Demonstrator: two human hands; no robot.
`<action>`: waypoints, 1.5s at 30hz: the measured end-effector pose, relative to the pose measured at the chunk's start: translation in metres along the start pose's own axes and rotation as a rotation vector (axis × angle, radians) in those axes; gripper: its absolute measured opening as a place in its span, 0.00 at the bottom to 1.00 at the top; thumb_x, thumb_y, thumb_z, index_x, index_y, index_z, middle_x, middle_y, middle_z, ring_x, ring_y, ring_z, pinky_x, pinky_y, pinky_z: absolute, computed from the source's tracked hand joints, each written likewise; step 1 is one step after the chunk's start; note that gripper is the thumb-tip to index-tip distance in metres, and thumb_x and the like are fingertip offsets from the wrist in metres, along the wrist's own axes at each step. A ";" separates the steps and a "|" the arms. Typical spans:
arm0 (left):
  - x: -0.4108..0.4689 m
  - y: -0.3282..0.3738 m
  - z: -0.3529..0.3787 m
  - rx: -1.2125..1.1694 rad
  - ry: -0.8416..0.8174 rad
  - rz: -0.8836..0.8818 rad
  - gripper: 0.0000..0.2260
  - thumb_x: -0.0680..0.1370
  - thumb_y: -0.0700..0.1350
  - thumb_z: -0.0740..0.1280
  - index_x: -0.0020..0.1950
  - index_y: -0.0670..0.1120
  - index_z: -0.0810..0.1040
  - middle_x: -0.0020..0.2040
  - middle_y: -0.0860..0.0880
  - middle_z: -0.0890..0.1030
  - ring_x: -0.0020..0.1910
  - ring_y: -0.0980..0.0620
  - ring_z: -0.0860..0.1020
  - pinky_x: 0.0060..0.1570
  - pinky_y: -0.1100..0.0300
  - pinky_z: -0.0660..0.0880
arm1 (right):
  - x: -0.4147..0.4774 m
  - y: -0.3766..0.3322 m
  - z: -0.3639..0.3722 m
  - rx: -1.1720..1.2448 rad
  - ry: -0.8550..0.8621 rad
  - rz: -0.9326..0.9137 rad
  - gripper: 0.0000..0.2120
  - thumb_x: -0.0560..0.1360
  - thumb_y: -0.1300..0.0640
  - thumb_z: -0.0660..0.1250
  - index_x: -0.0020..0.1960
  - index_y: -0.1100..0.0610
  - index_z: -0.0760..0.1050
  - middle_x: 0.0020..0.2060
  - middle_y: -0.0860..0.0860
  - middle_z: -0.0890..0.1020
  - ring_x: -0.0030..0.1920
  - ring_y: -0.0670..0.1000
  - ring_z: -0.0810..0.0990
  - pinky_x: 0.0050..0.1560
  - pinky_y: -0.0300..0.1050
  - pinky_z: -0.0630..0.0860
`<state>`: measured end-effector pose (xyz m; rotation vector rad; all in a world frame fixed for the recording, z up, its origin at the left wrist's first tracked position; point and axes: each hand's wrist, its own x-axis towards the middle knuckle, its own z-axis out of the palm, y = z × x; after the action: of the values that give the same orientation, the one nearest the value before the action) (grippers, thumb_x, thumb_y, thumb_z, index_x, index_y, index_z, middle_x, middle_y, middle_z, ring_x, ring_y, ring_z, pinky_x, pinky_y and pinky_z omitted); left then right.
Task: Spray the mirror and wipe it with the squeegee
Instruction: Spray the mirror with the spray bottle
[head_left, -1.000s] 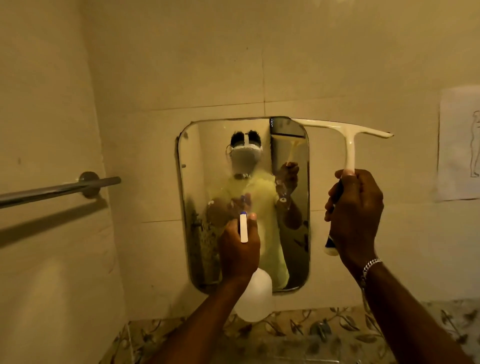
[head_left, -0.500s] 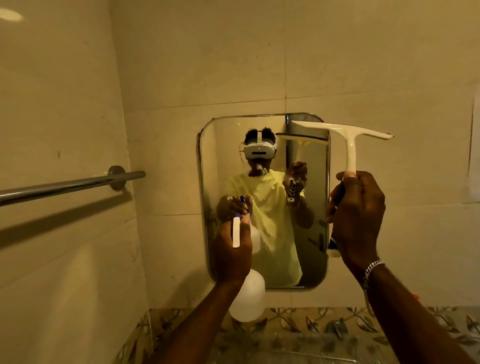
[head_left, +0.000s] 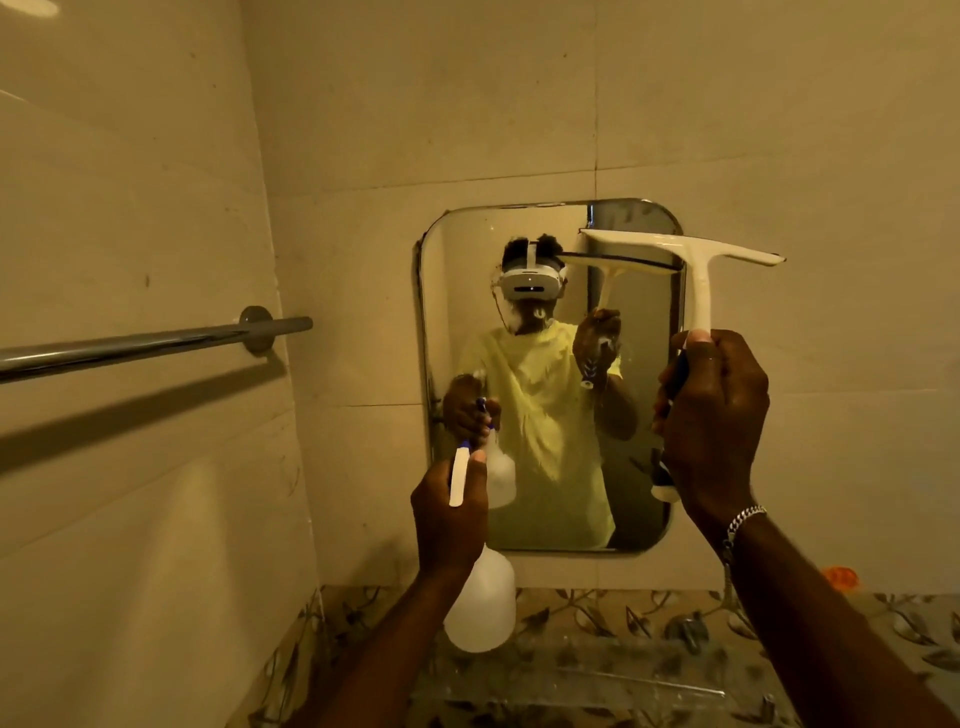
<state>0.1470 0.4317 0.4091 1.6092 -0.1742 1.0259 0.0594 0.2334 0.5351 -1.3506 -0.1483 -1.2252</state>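
Here the left hand (head_left: 449, 514) is clenched around the neck of the spray bottle (head_left: 480, 603), low in front of the mirror (head_left: 545, 467), nozzle aimed at the glass. The right hand (head_left: 711, 415) grips the handle of the squeegee (head_left: 696, 291), held up at the mirror's top right corner. Its handle runs vertically; the blade's long axis lies nearly horizontal, one end over the glass, the other overhanging the wall tile (head_left: 831, 364). Likely risk: a stroke from this offset covers only part of the glass, leaving streaks, and the blade could catch the mirror's edge
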 end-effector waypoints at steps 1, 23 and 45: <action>-0.002 -0.002 -0.001 -0.008 -0.003 -0.018 0.06 0.80 0.49 0.70 0.45 0.48 0.81 0.34 0.54 0.81 0.37 0.61 0.82 0.30 0.72 0.75 | 0.000 0.000 0.000 -0.003 0.001 0.001 0.15 0.86 0.52 0.56 0.52 0.60 0.76 0.38 0.58 0.78 0.35 0.58 0.76 0.35 0.46 0.74; -0.058 -0.032 0.021 0.042 -0.175 -0.024 0.06 0.80 0.45 0.70 0.43 0.47 0.80 0.32 0.52 0.79 0.35 0.56 0.80 0.29 0.68 0.75 | -0.004 -0.002 -0.022 -0.050 0.041 -0.003 0.14 0.85 0.52 0.56 0.52 0.61 0.76 0.42 0.68 0.79 0.42 0.72 0.78 0.40 0.65 0.79; -0.112 0.006 0.095 -0.009 -0.390 0.023 0.10 0.81 0.49 0.66 0.41 0.48 0.75 0.33 0.52 0.75 0.31 0.53 0.76 0.32 0.59 0.73 | -0.004 0.008 -0.067 -0.053 0.064 0.051 0.15 0.85 0.54 0.56 0.55 0.63 0.77 0.37 0.58 0.78 0.35 0.57 0.76 0.34 0.46 0.74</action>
<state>0.1242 0.3039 0.3403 1.7897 -0.4603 0.7179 0.0271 0.1816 0.5070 -1.3510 -0.0359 -1.2356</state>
